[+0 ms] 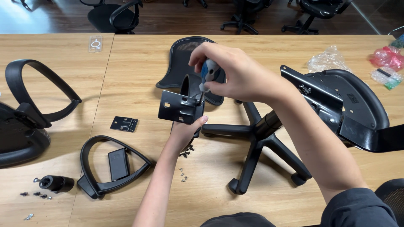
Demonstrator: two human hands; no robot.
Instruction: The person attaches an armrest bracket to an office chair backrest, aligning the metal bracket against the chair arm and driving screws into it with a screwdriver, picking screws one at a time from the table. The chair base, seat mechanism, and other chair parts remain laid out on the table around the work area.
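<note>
My left hand [185, 131] grips a black metal bracket [179, 107] from below, holding it upright over the wooden table [139, 63]. My right hand [229, 71] is closed on a blue and grey screwdriver [209, 75], its tip pressed down at the bracket's right edge. Behind the bracket lies a black mesh headrest piece [183, 59]. A black five-star chair base [256, 141] lies on the table just right of my left hand.
A loose armrest loop [111, 166] and a small black plate [124, 124] lie at left. Screws [184, 175] are scattered near my left wrist. A seat plate with mechanism [336, 101] sits at right, plastic bags [328, 59] beyond. Another armrest [33, 92] rests far left.
</note>
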